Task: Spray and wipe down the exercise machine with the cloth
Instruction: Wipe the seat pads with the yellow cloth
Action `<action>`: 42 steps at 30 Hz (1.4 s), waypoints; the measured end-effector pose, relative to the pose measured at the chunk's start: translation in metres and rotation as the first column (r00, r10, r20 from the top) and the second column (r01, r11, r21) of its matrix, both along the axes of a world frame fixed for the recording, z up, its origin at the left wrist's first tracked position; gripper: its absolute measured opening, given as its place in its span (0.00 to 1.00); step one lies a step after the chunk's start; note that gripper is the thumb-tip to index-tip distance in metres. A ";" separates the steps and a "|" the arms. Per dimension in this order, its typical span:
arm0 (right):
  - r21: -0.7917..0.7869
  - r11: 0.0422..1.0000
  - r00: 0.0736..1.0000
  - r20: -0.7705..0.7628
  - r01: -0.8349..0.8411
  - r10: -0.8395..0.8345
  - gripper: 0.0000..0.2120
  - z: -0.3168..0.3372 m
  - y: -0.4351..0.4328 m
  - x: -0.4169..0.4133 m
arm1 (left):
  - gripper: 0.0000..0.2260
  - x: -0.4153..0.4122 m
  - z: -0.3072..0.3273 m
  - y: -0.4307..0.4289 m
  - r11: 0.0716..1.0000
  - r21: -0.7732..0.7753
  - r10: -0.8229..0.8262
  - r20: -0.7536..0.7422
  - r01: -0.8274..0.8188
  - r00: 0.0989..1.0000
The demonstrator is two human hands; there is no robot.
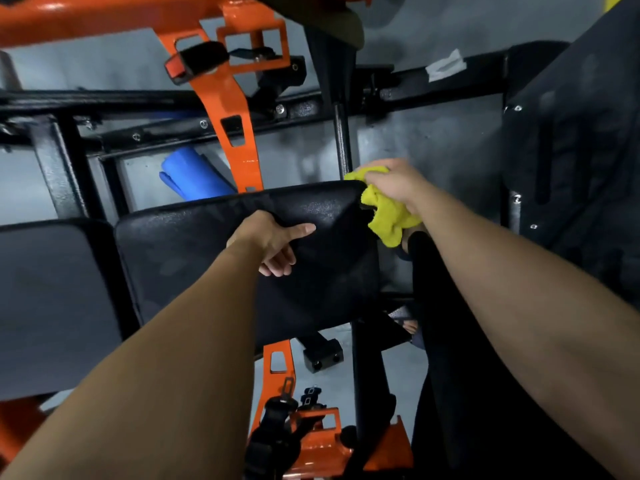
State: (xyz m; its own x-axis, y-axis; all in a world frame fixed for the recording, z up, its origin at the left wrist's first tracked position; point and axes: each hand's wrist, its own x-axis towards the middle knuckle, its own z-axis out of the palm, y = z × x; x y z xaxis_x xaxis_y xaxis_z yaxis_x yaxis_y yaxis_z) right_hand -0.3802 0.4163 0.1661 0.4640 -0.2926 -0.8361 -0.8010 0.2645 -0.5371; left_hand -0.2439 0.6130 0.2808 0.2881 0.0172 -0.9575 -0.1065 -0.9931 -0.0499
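The exercise machine has a black padded seat (194,244) in the middle of the view, carried on an orange and black frame. My right hand (394,183) grips a bunched yellow cloth (389,211) at the seat's far right corner, where the cloth touches the pad's edge. My left hand (273,242) rests on top of the seat with the thumb stretched out to the right and the other fingers loosely curled, holding nothing. No spray bottle is in view.
An orange bracket (232,109) and black frame bars (138,98) cross behind the seat. A rolled blue mat (194,174) lies on the grey floor beyond it. Another black pad (52,299) sits at the left, a black shroud (571,140) at the right, belt buckles (294,407) below.
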 end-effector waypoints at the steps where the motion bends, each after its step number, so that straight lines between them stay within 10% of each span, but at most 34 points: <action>1: -0.007 1.000 1.000 0.000 -0.020 0.020 0.11 0.000 -0.005 0.005 | 0.32 0.000 0.001 0.001 1.000 -0.003 0.005 0.007 -0.005 1.000; 10: -0.008 0.984 0.984 -0.016 0.177 -0.177 0.06 0.002 0.024 -0.033 | 0.33 0.001 0.003 -0.002 1.000 0.019 0.020 -0.004 -0.020 1.000; 20: 0.330 0.893 0.899 -0.410 0.305 -0.155 0.10 -0.004 0.137 -0.163 | 0.33 0.000 -0.002 0.000 0.999 0.011 0.037 -0.001 -0.037 0.999; 36: 0.032 0.987 0.984 0.085 0.155 -0.157 0.10 0.004 -0.018 0.025 | 0.33 0.001 -0.003 0.001 1.000 0.014 0.026 0.010 -0.026 1.000; 42: -0.053 0.998 0.998 -0.040 0.038 -0.040 0.06 0.002 0.011 -0.034 | 0.34 0.002 0.001 -0.002 1.000 0.018 0.023 0.003 -0.023 1.000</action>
State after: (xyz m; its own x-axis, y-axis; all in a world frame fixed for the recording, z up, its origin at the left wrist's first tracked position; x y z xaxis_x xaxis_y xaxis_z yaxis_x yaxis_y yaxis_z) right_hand -0.4142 0.4277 0.1678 0.4172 -0.3536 -0.8372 -0.8120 0.2687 -0.5181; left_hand -0.2424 0.6113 0.2817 0.2901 0.0411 -0.9561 -0.0832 -0.9942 -0.0680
